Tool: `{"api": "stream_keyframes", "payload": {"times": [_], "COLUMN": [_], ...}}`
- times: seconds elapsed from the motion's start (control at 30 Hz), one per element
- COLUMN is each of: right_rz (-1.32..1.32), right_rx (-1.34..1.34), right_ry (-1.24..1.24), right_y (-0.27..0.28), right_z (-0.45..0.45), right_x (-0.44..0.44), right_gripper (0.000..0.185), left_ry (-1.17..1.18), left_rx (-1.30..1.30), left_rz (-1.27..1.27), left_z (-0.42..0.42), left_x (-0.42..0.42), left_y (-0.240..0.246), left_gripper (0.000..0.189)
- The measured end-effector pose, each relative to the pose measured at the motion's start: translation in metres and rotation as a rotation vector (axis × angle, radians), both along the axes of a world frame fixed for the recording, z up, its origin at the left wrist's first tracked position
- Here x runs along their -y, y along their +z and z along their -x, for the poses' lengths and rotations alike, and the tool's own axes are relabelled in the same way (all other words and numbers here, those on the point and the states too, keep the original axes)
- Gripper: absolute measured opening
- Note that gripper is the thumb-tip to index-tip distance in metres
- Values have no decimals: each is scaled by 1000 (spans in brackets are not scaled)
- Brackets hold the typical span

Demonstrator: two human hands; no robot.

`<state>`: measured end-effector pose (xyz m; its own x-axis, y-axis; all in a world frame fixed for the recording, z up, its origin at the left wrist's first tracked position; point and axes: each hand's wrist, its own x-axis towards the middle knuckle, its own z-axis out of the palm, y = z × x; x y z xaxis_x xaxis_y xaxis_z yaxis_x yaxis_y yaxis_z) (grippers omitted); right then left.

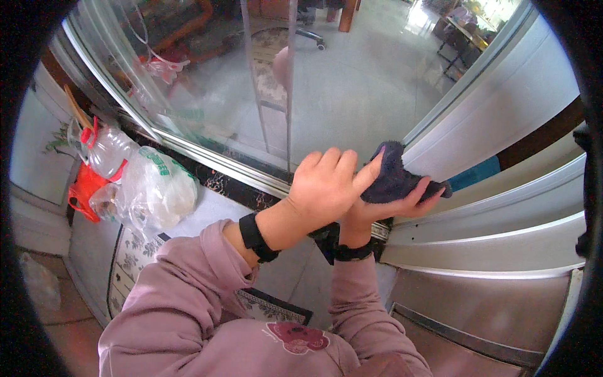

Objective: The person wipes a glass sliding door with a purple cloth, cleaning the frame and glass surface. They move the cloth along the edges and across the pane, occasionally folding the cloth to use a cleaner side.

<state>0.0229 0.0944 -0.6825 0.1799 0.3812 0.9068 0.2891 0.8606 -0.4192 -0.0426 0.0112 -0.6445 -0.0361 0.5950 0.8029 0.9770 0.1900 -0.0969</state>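
Note:
A dark navy cloth (388,176) is bunched between my hands, in front of the white door frame at the right. My right hand (391,209) holds it from below, with fingertips showing past its lower right edge. Beside it, my left hand (325,186) has curled fingers, and its thumb lies against the cloth; whether the fingers also grip some cloth is hidden. Each wrist wears a black strap. Just beyond the hands are a glass sliding door (212,94) and its metal track (226,174).
Left, by the door, are a clear plastic bottle (110,146) with a red handle, a white plastic bag (165,188) and a red bag (89,188). A patterned mat (134,249) lies on the floor. White curved panels (471,231) stand at the right. A chair base (311,37) shows beyond the glass.

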Motion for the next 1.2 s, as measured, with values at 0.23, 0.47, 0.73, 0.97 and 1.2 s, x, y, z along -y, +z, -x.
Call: {"api": "stream_keyframes", "payload": {"times": [0.23, 0.47, 0.73, 0.97, 1.2], "right_rz": [65, -21, 27, 121, 399], "right_rx": [66, 56, 122, -4, 72], "right_ry": [-52, 45, 46, 97, 299], "right_y": [24, 20, 14, -31, -148], "right_z": [-18, -19, -30, -23, -32], "right_x": [2, 6, 9, -8, -10], "right_gripper": [95, 93, 94, 98, 101], "left_ry": [103, 78, 179, 69, 40], "left_rx": [104, 146, 148, 324, 352], "left_rz": [-37, 68, 321, 318, 668], "left_z": [3, -14, -6, -12, -7], "left_x": [-6, 3, 17, 6, 24], "left_y": [32, 20, -1, -26, -109], "left_gripper": [55, 61, 64, 69, 66]}}
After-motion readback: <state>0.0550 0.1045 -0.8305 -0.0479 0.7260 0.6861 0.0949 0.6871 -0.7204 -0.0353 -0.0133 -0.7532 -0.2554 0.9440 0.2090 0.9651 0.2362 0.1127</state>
